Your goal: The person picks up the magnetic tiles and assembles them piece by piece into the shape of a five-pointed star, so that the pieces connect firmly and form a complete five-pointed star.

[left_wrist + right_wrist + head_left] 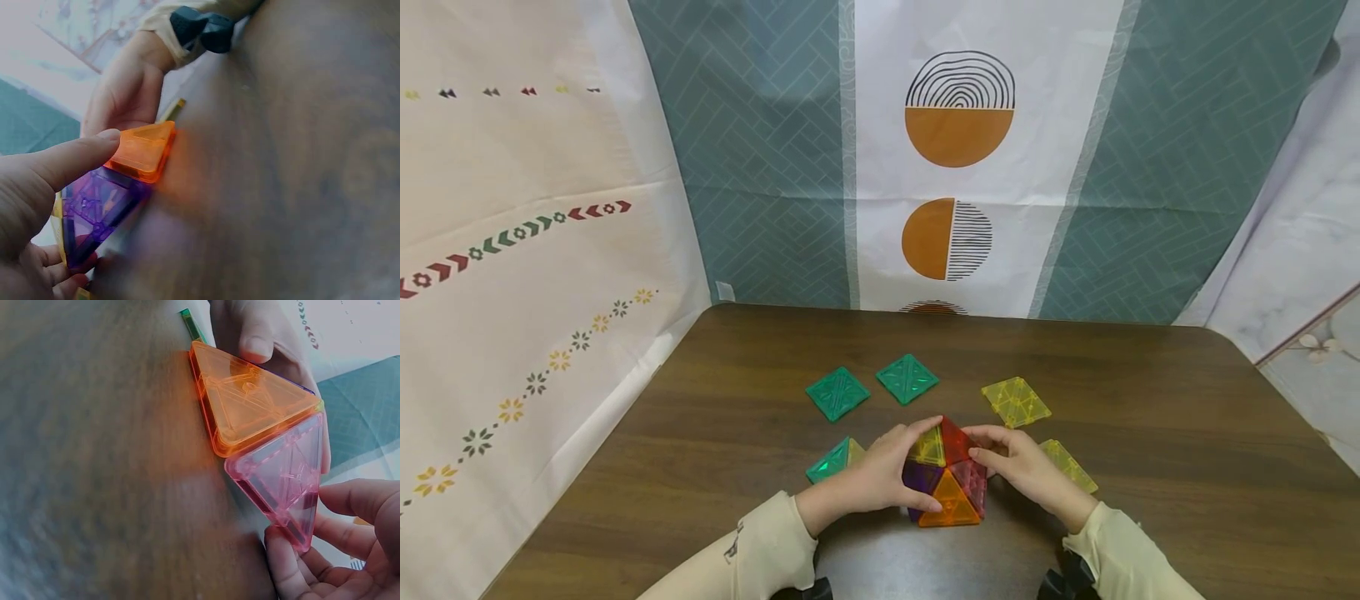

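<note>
A small solid built of see-through triangular magnetic tiles stands on the table in front of me. Its orange tile (951, 504) faces me, with a purple tile (100, 206) on the left and a pink tile (290, 475) on the right. A yellow tile (928, 448) and a red tile (957, 442) slope together at the top. My left hand (876, 479) grips the left side, thumb on the front near the orange tile, fingers round the back. My right hand (1030, 471) holds the right side by the red and pink tiles. The underside is hidden.
Behind lie two green diamond-shaped pieces (838, 393). Beyond my left forearm is another green piece (828, 463) beside a yellowish one, partly covered. To the right lie a yellow patterned piece (1016, 402) and a second yellow piece (1070, 465) next to my right wrist. The brown table (700, 425) meets hanging cloths.
</note>
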### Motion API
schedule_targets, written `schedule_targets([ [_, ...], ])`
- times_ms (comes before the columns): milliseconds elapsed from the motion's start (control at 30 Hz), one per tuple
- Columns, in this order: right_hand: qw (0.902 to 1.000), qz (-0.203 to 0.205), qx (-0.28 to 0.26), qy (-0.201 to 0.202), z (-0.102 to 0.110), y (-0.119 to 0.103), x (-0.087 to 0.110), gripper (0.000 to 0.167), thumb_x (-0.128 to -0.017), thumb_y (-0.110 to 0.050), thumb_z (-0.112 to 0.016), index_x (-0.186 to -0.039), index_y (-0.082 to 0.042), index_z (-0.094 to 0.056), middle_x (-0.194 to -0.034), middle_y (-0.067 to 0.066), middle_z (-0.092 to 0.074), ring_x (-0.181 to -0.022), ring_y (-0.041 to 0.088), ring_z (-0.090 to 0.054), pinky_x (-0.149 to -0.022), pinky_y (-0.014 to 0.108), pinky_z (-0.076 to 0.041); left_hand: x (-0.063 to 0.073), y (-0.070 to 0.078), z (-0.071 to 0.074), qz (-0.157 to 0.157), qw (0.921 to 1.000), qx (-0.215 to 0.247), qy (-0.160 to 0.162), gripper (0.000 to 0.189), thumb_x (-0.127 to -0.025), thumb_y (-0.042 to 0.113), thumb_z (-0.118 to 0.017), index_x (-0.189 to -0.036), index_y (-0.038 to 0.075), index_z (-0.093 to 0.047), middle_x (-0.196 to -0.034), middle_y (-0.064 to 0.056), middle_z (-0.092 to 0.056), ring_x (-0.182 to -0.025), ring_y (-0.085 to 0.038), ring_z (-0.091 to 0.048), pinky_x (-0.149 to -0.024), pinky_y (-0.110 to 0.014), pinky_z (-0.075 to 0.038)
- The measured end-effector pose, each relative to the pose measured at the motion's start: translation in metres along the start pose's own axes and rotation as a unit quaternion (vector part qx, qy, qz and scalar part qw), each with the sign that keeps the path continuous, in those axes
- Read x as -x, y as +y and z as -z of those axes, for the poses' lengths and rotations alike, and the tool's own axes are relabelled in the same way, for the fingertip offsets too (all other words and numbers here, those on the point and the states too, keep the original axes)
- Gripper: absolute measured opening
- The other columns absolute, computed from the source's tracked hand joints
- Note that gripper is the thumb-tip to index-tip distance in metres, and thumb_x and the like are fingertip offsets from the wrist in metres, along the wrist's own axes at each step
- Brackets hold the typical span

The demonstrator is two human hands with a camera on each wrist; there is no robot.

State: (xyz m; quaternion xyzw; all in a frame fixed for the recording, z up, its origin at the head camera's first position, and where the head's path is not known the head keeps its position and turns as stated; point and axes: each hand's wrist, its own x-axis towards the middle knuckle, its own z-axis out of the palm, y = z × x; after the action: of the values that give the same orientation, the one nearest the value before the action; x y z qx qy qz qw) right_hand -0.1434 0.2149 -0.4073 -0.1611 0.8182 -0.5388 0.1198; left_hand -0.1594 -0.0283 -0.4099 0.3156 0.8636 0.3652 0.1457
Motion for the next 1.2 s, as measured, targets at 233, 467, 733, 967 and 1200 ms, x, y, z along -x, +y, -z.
schedule_targets([
  [233, 0.9999, -0.01, 0.012, -0.004, 0.0001, -0.0021, 0.0002, 0.045, -0.098, -0.021, -0.056, -0.132, 0.008, -0.051, -0.111, 0.023, -0.066, -0.079, 0.012, -0.061, -0.065, 0.025, -0.055, 0.0009, 0.0013, -0.0032, -0.001, 0.9972, -0.07, 0.024, 0.098, -0.072, 0.048, -0.081, -0.151, 0.028, -0.028, -0.113, 0.0, -0.052, -0.098, -0.01, -0.044, -0.085, -0.028, -0.039],
  [467, 0.9961, -0.012, 0.085, 0.023, -0.0008, -0.0013, 0.0009, 0.041, -0.096, -0.025, -0.059, -0.123, 0.005, -0.061, -0.105, 0.016, -0.066, -0.079, 0.012, -0.055, -0.063, 0.021, -0.048, 0.0034, 0.0017, -0.003, -0.007, 0.996, -0.086, 0.021, 0.09, -0.074, 0.05, -0.079, -0.149, 0.027, -0.035, -0.112, 0.002, -0.05, -0.095, -0.008, -0.042, -0.078, -0.022, -0.037],
  [733, 0.989, -0.001, 0.144, 0.031, -0.0021, -0.0038, 0.0015, 0.036, -0.094, -0.027, -0.06, -0.118, 0.0, -0.066, -0.096, 0.008, -0.062, -0.077, 0.011, -0.051, -0.061, 0.022, -0.043, 0.0058, 0.0001, -0.0037, -0.022, 0.992, -0.12, 0.033, 0.08, -0.076, 0.053, -0.075, -0.144, 0.025, -0.044, -0.115, 0.003, -0.05, -0.1, -0.009, -0.042, -0.083, -0.026, -0.037],
  [967, 0.9864, 0.016, 0.161, 0.027, -0.0024, -0.0061, 0.0029, 0.036, -0.093, -0.029, -0.063, -0.118, -0.004, -0.067, -0.093, 0.004, -0.06, -0.079, 0.008, -0.05, -0.062, 0.021, -0.043, 0.0069, -0.0004, -0.005, -0.021, 0.9889, -0.139, 0.048, 0.074, -0.077, 0.054, -0.074, -0.14, 0.026, -0.049, -0.118, 0.002, -0.05, -0.104, -0.012, -0.043, -0.085, -0.028, -0.038],
  [1200, 0.9816, 0.035, 0.186, 0.028, -0.0039, -0.0067, 0.0035, 0.04, -0.09, -0.034, -0.067, -0.119, -0.006, -0.066, -0.103, 0.006, -0.061, -0.09, 0.015, -0.054, -0.063, 0.019, -0.044, 0.0077, 0.0005, -0.0054, -0.018, 0.9868, -0.151, 0.056, 0.073, -0.077, 0.054, -0.074, -0.139, 0.023, -0.05, -0.123, 0.0, -0.051, -0.109, -0.015, -0.046, -0.089, -0.032, -0.041],
])
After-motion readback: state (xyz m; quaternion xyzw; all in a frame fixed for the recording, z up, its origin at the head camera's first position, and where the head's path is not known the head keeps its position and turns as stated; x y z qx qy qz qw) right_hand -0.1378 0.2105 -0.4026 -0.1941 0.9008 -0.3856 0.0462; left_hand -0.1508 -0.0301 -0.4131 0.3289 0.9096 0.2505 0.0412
